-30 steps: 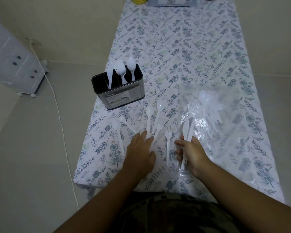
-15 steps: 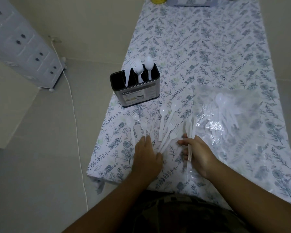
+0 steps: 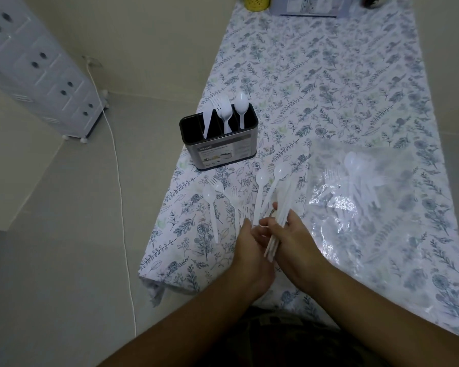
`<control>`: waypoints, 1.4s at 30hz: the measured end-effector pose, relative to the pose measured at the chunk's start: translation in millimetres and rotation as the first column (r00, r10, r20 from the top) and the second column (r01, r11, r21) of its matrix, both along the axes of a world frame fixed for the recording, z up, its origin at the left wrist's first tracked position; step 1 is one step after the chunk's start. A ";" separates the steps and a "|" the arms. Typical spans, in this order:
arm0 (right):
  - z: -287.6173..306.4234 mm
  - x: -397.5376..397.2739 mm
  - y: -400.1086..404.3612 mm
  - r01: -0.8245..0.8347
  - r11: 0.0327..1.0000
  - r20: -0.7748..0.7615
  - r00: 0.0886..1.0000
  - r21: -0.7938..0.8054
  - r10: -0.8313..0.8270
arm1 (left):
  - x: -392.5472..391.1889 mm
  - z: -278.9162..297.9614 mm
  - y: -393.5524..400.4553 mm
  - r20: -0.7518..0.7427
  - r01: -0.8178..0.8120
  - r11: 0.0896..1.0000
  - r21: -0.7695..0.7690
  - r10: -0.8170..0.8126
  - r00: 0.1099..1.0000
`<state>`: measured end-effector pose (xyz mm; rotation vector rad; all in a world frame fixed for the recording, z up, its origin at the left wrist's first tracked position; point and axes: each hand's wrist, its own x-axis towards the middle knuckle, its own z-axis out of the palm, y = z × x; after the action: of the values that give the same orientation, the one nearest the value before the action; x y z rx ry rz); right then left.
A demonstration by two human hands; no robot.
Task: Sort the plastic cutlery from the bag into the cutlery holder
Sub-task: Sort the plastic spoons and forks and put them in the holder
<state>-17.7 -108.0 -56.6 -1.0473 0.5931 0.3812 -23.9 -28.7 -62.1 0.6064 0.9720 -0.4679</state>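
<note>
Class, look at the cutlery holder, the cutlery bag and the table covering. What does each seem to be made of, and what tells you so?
Cutlery holder: probably brushed metal, going by its dull grey sheen; dark inside, possibly a plastic liner.
Bag: thin clear plastic film; crinkled, with bright glints, and the cutlery shows through.
Table covering: floral printed cloth or vinyl; it drapes and folds at the near corner, though the picture leaves open which.

Bundle of white plastic cutlery (image 3: 276,229) in right hand (image 3: 292,242): piece types unreadable, heads blurred. Left hand (image 3: 249,247) fingertips hidden behind the bundle, grip unclear. Clear plastic bag (image 3: 361,197): contents hazy, count unreadable. Dark metal cutlery holder (image 3: 219,141) hides its pieces' lower ends. Yellow cup (image 3: 257,0) and pale blue box (image 3: 313,6) cut off by top edge. White drawer cabinet (image 3: 37,70) cropped at left.
</note>
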 end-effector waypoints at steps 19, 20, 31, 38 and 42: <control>-22.4 2.6 -47.6 -0.078 0.924 -0.182 0.983 -0.373 0.010 | 0.6 -55.8 21.7 -0.545 0.152 -0.531 0.834 -0.835 0.076; -21.8 2.3 -48.4 -0.074 0.921 -0.185 0.983 -0.381 0.003 | -1.1 -53.9 20.0 -0.534 0.125 -0.522 0.843 -0.841 0.085; -3.0 0.1 -38.6 -0.245 0.898 -0.193 0.964 -0.365 0.185 | -2.4 -13.4 20.8 0.034 0.310 0.253 0.916 -0.822 0.568; 9.8 -5.8 -23.9 -0.346 0.862 -0.066 0.936 -0.372 0.347 | -5.0 -2.8 16.5 0.181 0.267 0.418 0.868 -0.768 0.614; 5.3 -8.9 -23.1 -0.385 0.836 -0.021 0.912 -0.391 0.410 | -8.7 -2.3 21.7 0.258 0.229 0.533 0.815 -0.686 0.680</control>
<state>-26.7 -131.1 -51.3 -1.5716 0.3939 0.6091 -32.6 -7.1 -64.5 1.7098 0.3427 -0.3303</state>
